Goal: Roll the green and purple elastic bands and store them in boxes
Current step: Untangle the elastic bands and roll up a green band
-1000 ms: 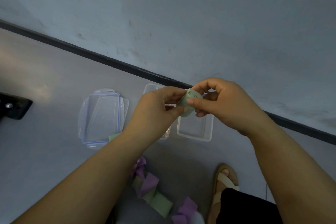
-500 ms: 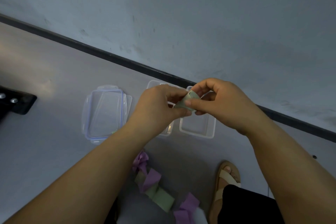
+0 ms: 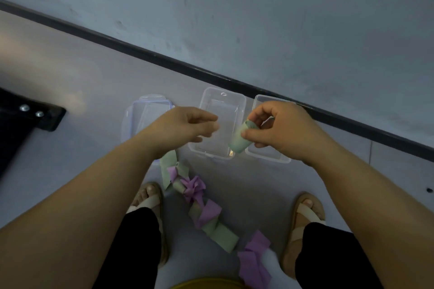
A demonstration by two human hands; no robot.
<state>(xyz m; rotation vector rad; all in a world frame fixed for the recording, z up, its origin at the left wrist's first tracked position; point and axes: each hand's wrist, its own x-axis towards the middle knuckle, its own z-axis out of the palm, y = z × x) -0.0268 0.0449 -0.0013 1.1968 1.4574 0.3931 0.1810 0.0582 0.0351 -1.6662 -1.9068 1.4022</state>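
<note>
Green roll (image 3: pixel 239 141) over middle box (image 3: pixel 211 89) rim

Boxes (image 3: pixel 242 101) behind bands (image 3: pixel 220 233) (bands between 2 feet (image 3: pixel 150 195)).

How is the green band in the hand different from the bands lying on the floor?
The rolled green band is wound into a neat roll; the loose bands lie unrolled and tangled. The rolled green band is pinched in the right hand, up in the air; the loose bands rest on the floor. The rolled green band is only green; the loose bands are green and purple. Both are flat strips.
</note>
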